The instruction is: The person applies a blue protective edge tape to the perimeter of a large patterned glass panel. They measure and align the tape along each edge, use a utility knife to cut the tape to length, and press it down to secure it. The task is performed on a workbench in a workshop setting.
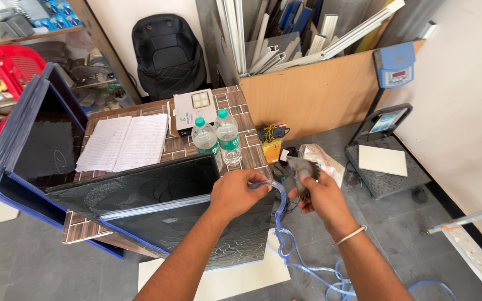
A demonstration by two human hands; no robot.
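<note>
My left hand is closed on a clear blue-edged plastic strip, pinching it where it meets the top right corner of the dark glass panel. My right hand, at three o'clock from the left, is clamped on a small dark grey tool or cloth; I cannot tell which.

From the left hand the strip arcs over toward the right, then drops to five o'clock and trails in loose coils on the grey floor.

I judge the step in hand to be working this edging strip along or off the panel's rim. The next move would call for a firm pinch at the corner and a steady pull in line with the edge, so the strip does not kink.

Out at eleven o'clock the panel leans on a tiled-pattern table carrying two water bottles, an open ledger and a small white box. Further panels stand at nine o'clock. At two o'clock sits a platform weighing scale.

The panel's lower edge is hidden behind my forearms, the strip's far end runs out of frame, and my fingertips are hard to make out.
</note>
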